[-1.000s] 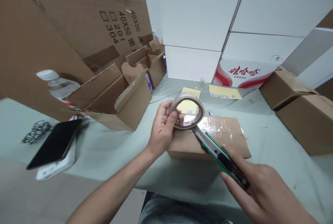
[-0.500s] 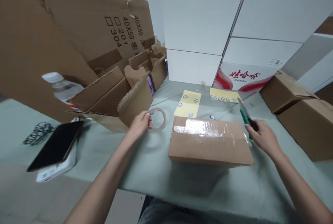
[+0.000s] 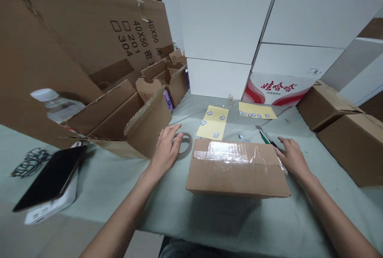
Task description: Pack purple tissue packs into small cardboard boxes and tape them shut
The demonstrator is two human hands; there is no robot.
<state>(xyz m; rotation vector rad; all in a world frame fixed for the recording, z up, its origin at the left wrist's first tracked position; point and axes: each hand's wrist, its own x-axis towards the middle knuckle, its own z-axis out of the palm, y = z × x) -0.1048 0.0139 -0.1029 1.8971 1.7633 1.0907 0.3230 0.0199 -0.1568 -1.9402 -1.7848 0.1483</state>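
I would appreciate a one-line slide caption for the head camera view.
Left hand on a tape roll, right hand at a taped cardboard box, green utility knife beside it.

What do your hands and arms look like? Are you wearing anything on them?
The left hand and the right hand are bare, with no gloves, and I can't see any rings or a watch. The forearms are bare too, with no sleeves in view.
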